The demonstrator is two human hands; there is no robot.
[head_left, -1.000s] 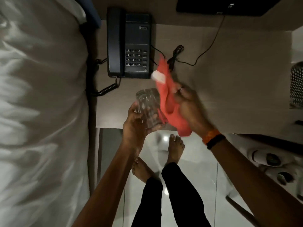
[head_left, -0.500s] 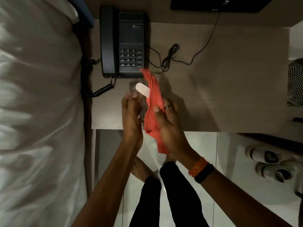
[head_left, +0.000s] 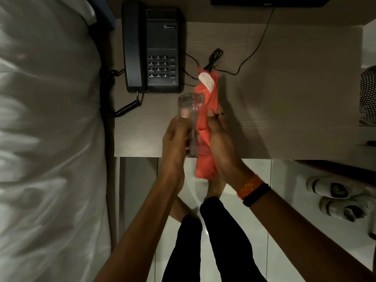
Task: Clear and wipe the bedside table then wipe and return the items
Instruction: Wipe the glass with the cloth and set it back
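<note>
A clear drinking glass [head_left: 190, 110] is held above the front edge of the bedside table [head_left: 284, 110], with my left hand [head_left: 175, 143] wrapped around its lower part. My right hand [head_left: 220, 139] grips a red cloth [head_left: 207, 102] with a white tag, pressed against the right side of the glass. The cloth hangs below my palm. A black corded telephone [head_left: 154, 49] sits at the table's back left.
A white bed [head_left: 46, 129] runs along the left. A thin black cable [head_left: 242, 66] with a bundled loop lies on the table behind the cloth. White shoes [head_left: 337, 198] rest on the tiled floor at the right. A perforated dark object [head_left: 368, 96] stands at the right edge.
My right hand has brought the red cloth in from the right and laid it flat against the glass. The glass has turned more upright in my left hand.
</note>
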